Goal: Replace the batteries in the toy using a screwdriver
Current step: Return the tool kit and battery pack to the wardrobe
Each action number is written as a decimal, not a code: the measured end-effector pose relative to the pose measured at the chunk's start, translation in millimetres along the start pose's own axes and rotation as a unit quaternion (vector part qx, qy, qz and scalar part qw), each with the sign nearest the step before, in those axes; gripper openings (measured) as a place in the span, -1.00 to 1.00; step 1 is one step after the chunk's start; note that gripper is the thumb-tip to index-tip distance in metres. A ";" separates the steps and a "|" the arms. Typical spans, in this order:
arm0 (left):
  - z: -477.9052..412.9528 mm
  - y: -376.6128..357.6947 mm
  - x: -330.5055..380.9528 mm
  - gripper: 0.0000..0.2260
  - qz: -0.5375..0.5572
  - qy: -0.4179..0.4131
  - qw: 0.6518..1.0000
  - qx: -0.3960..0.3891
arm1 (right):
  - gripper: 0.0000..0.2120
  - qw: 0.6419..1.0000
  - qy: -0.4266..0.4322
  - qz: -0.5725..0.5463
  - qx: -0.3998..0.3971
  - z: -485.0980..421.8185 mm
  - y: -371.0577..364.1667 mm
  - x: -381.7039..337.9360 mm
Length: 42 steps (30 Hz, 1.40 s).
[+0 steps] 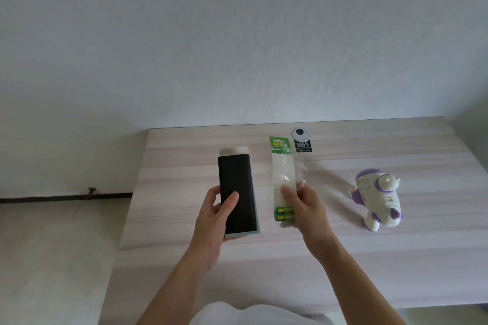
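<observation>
A pale wood-grain desk (396, 258) stood against a plain white wall (237, 34). The left hand (214, 221) had its fingers clamped on a long black rectangular case (237, 192), its long axis running away from the person. Right of the case, the right hand (303, 208) gripped a clear plastic battery pack (284, 179) with green cells at its near end. Further right, a white-and-purple astronaut toy (377, 200) lay tilted on the desk.

A single wide-angle view is taken from the head, angled forward and down. The near edge of the worktop (396, 285) is looked across toward a pale wall (237, 34) behind it. Both forearms are seen close, entering from the bottom of the frame.
</observation>
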<state>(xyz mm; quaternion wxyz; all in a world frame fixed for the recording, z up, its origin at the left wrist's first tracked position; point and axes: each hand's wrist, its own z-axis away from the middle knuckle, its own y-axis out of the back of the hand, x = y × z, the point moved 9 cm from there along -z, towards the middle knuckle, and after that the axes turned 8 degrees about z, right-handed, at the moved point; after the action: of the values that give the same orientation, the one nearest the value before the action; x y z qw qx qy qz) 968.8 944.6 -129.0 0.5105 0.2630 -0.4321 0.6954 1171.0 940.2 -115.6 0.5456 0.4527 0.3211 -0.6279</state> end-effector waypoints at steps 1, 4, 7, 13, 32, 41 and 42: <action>1.6 5.6 5.2 -0.60 0.000 -0.010 1.000 0.004 | -0.93 1.000 0.012 0.012 0.002 4.0 -3.5 -4.8; 7.7 17.6 16.4 -0.56 0.003 -0.036 0.999 0.015 | -0.92 0.999 0.024 0.027 0.002 12.1 -14.8 -8.6; 20.6 26.0 24.1 -0.56 0.008 -0.065 0.997 0.038 | -0.88 0.999 0.019 0.038 -0.023 17.5 -29.6 -7.5; 64.1 39.2 26.2 -0.60 0.034 -0.112 0.987 0.114 | -0.80 0.988 0.035 0.071 -0.133 26.9 -59.5 -14.8; 309.3 141.2 -74.8 -0.77 0.201 -0.191 0.823 0.496 | -0.82 0.835 0.079 0.196 -0.509 182.9 -203.9 33.8; 430.0 211.1 -126.8 -0.78 0.274 -0.228 0.706 0.612 | -0.75 0.721 0.116 0.259 -0.632 303.0 -307.7 79.6; 442.5 220.8 -132.2 -0.77 0.281 -0.232 0.695 0.620 | -0.74 0.708 0.120 0.265 -0.644 317.9 -321.6 85.9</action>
<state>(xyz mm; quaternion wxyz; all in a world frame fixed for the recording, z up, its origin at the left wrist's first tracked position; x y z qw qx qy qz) 773.6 472.8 -93.0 -0.1044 0.5389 -0.0614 0.8336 788.3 684.8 -101.6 0.8054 0.1289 0.5772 -0.0391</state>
